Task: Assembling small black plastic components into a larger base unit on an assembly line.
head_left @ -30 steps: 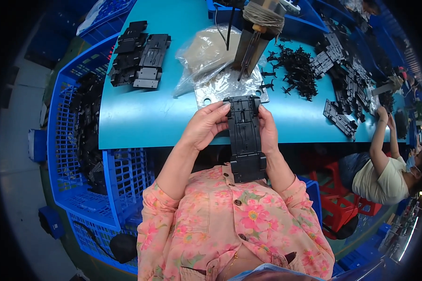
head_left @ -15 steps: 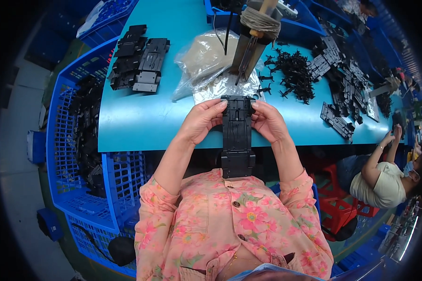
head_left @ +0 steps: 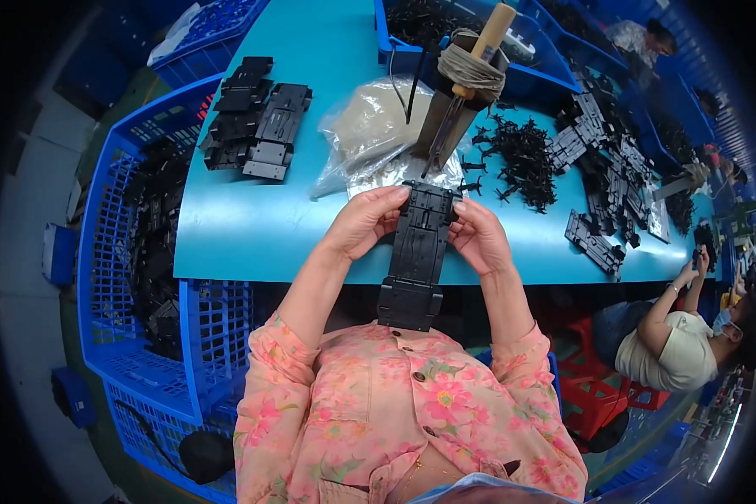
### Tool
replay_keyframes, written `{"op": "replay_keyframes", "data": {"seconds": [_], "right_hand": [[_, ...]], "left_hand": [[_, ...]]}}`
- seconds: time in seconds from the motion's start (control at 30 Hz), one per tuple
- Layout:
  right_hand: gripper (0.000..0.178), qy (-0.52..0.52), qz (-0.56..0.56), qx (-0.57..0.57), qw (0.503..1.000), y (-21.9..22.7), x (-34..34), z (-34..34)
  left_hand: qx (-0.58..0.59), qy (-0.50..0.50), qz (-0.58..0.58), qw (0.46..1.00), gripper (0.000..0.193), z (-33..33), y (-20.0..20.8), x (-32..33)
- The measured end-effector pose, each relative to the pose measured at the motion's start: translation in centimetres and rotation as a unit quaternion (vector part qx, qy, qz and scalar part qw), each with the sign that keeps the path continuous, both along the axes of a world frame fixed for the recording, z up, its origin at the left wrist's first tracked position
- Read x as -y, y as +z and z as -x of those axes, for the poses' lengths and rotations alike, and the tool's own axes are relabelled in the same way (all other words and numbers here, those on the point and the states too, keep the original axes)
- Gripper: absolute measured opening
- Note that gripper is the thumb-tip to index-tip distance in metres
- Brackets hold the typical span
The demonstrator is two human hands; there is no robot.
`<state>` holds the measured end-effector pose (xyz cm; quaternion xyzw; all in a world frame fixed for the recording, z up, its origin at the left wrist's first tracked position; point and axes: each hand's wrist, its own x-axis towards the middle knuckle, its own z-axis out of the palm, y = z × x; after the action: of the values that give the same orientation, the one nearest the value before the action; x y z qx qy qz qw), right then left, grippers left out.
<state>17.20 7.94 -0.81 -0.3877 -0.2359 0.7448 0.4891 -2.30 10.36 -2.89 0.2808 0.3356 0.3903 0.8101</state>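
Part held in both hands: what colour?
The held part is black on its visible side; head view shows it best.

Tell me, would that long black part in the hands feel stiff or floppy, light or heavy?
The long black part is probably stiff: it looks straight, though the left hand and right hand hold only its far end. Likely light, too: it looks thin and plastic.

You can read no lettering, label, brand, number or sign anywhere in view, on any of the surfaces around you.
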Motion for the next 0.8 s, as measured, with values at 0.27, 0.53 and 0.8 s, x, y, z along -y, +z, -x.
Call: {"op": "replay_keyframes", "data": {"seconds": [0.27, 0.53, 0.8], "right_hand": [[0.015, 0.011, -0.015, -0.007, 1.0, 0.2, -0.5, -0.3], [0.018, -0.005, -0.023, 0.005, 1.0, 0.2, -0.5, -0.4], [0.016, -0.007, -0.026, 0.014, 1.0, 1.5, 0.0, 0.1]], "left_hand": [[0.043, 0.003, -0.002, 0.999, 0.023, -0.3, 0.5, -0.8], [0.076, -0.002, -0.002, 0.997, 0.022, -0.3, 1.0, -1.0], [0.098, -0.01, -0.002, 0.995, 0.022, -0.2, 1.3, -0.8]]}}
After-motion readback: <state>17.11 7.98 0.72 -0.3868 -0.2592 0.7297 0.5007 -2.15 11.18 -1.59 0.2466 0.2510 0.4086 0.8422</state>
